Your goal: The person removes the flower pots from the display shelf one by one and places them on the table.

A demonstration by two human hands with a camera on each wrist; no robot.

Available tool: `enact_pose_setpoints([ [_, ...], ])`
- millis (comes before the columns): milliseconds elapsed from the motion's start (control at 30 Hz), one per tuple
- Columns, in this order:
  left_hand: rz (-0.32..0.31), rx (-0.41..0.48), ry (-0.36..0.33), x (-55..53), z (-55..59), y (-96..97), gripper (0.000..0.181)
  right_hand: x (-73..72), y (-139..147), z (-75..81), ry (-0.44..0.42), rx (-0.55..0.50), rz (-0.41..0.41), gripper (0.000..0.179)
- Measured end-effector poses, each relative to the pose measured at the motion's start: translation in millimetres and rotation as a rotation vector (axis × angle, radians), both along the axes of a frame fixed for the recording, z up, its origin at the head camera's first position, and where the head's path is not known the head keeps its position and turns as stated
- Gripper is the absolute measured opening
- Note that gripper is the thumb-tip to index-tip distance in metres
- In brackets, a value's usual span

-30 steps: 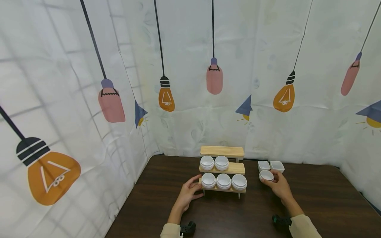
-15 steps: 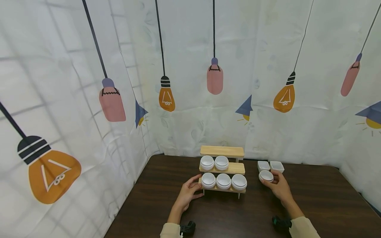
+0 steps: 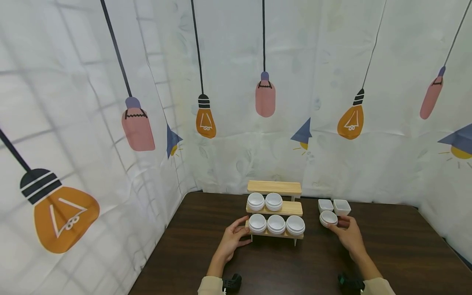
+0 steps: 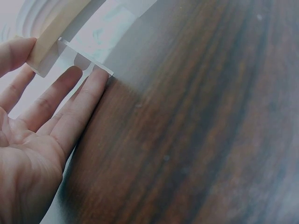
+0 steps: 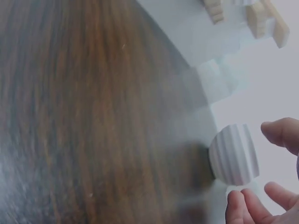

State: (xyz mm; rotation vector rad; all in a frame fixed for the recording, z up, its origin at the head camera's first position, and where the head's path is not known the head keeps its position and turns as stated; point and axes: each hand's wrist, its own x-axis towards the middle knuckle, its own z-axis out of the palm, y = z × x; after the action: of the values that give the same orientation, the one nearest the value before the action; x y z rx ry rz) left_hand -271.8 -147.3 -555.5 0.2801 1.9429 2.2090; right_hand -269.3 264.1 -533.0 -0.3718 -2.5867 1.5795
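Observation:
A three-tier wooden shelf stand [image 3: 274, 187] stands on the dark table, bearing small white round bowls: two on the middle tier, three on the lowest. My left hand [image 3: 229, 242] grips the left end of its lowest tier, thumb and forefinger at the wooden edge [image 4: 49, 39]. In the left wrist view the other fingers stretch toward the clear leg [image 4: 86, 57]. To the stand's right, a white ribbed bowl [image 3: 328, 218] sits on the table. Beside it my right hand [image 3: 350, 237] holds nothing; in the right wrist view its thumb and fingers are spread, apart from the bowl [image 5: 233, 156].
Two white square dishes [image 3: 325, 205] sit just behind the loose bowl. The dark wood table [image 3: 295, 270] meets a white curtain [image 3: 228, 159] printed with lamps at the back and left. The top tier of the stand bears no bowls.
My right hand has let go of the round bowl and drawn back slightly to the right. The left hand keeps its place on the stand.

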Motion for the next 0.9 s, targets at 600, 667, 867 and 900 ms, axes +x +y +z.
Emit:
enact_pose_setpoints([
  [600,-0.006,0.002,-0.004,-0.2,-0.4,-0.2,0.053,10.3,-40.3,47.6,0.168,0.013,0.077,0.055],
  [667,-0.006,0.004,-0.005,-0.1,-0.2,0.0,0.053,10.1,-46.6,51.2,0.192,0.021,0.097,0.052],
  [867,-0.006,0.004,-0.004,0.4,0.2,-0.2,0.053,8.2,-66.0,62.4,0.282,0.031,0.174,0.042],
  [900,-0.006,0.003,-0.004,0.4,0.2,-0.3,0.053,7.6,-69.1,64.3,0.291,0.027,0.185,0.041],
])
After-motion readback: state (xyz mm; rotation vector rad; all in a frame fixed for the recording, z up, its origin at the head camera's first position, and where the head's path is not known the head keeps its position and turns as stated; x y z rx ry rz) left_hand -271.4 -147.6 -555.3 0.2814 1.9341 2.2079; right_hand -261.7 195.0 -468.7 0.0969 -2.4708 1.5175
